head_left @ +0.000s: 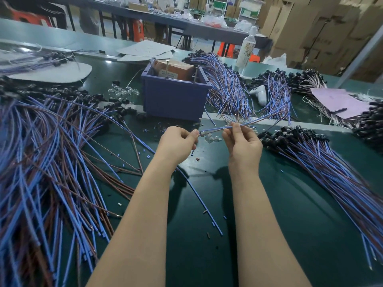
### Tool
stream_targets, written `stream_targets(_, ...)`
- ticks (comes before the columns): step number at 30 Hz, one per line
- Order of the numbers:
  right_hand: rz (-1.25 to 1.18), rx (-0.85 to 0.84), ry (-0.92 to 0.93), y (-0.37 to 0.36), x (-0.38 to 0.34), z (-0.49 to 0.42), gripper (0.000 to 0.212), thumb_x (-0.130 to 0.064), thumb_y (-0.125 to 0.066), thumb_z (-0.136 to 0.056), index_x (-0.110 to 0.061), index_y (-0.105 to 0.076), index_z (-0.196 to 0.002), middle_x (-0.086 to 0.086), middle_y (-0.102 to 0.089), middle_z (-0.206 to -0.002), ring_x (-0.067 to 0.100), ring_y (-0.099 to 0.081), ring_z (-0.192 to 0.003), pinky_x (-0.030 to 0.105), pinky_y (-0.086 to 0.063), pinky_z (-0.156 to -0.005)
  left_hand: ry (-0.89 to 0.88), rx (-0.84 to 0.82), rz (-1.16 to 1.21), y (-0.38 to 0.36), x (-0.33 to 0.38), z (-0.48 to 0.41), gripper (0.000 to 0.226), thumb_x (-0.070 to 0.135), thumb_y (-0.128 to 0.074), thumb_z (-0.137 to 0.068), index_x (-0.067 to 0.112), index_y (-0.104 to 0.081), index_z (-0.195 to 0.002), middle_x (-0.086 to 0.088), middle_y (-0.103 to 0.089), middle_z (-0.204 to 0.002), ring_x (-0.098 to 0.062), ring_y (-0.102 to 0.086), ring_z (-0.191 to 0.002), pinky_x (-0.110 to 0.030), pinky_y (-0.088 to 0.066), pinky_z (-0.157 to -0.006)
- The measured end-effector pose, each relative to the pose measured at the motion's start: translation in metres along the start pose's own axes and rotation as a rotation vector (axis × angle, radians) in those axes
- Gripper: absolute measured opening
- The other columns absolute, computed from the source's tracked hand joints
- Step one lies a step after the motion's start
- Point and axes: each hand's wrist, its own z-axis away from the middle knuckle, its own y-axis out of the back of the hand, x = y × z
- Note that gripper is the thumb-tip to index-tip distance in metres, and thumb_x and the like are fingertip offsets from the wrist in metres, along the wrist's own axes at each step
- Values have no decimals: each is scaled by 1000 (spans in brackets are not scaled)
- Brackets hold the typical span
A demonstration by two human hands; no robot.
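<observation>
Both my hands are raised over the dark green table [269,204], just in front of a purple box. My left hand [178,145] pinches the clear-tipped end of a blue and brown wire pair [215,128]. My right hand [241,141] pinches the same wire pair a little further along, where it arcs away to the right. A few small clear parts [212,139] lie on the table between my hands. A loose blue wire [199,195] runs out from under my left wrist toward me.
A purple box [176,94] with a brown block and metal pins stands behind my hands. Big heaps of blue and brown wires with black caps lie left [51,162], right [331,168] and behind [228,88]. A white bottle [246,50] and pink paper [339,102] sit far right.
</observation>
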Motion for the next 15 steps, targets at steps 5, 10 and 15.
stream_targets(5, 35, 25, 14, 1, 5, -2, 17, -2, -50, -95, -8, -53, -79, 2, -60, -63, 2, -60, -49, 14, -53, -57, 47, -2, 127, 0, 0, -1, 34, 22, -53, -96, 14, -60, -64, 3, -57, -59, -13, -43, -55, -27, -41, -64)
stream_targets(10, 31, 104, 48, 6, 3, -7, 19, -3, -49, -96, -8, -52, -78, 3, -58, -66, 2, -60, -48, 13, -52, -55, 64, 113, -3, 4, -6, -4, 38, 28, -57, -93, 18, -58, -56, 6, -56, -57, -14, -47, -58, -26, -38, -62)
stream_targets(15, 4, 105, 12, 9, -1, -9, 18, -5, -51, -96, -8, -53, -78, 2, -60, -64, 3, -62, -50, 14, -53, -55, 3, 264, -32, 9, -10, -8, 21, 18, -53, -93, 19, -60, -73, 0, -64, -80, -21, -59, -84, -29, -45, -79)
